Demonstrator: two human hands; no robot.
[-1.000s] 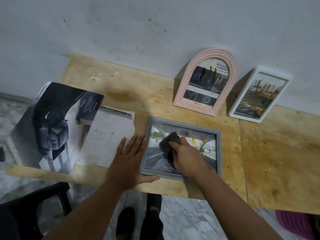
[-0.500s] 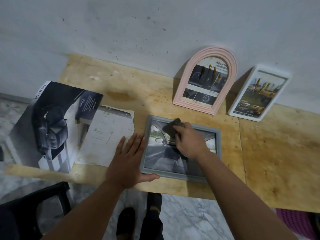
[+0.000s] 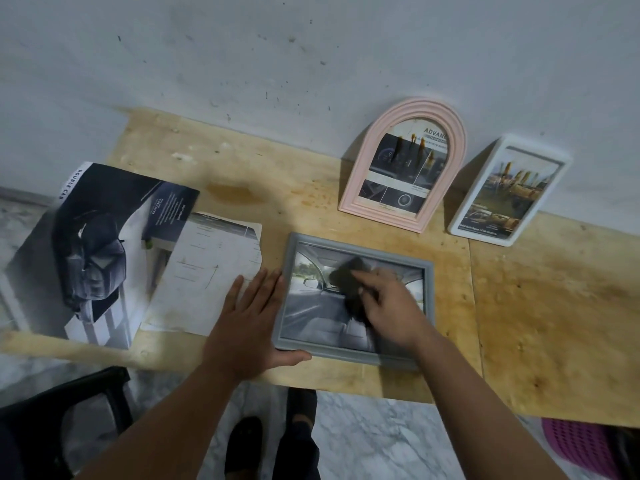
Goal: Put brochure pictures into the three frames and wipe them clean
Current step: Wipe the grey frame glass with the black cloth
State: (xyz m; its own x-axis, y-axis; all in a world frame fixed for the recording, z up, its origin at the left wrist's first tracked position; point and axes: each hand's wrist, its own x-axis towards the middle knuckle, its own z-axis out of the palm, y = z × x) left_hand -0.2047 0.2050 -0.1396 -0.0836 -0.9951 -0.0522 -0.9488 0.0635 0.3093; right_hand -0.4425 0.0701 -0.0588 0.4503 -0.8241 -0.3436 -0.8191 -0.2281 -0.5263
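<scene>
A grey frame point(image 3: 427, 289) with a car-interior picture lies flat near the front edge of the wooden table point(image 3: 554, 306). My right hand point(image 3: 391, 306) holds a dark cloth point(image 3: 348, 282) on the frame's glass. My left hand point(image 3: 249, 323) lies flat with straight fingers against the frame's left edge, thumb at its front corner. A pink arched frame point(image 3: 360, 188) and a white frame point(image 3: 485, 188), both with pictures in them, lean against the wall behind.
An open car brochure point(image 3: 93, 251) and a loose cut page point(image 3: 214, 271) lie on the table's left part. A black chair point(image 3: 62, 410) stands at the lower left. A purple basket point(image 3: 581, 448) sits on the marble floor at the lower right.
My right hand moved the cloth up to the frame's top middle, then back down and left over the glass. My left hand has stayed in place.
</scene>
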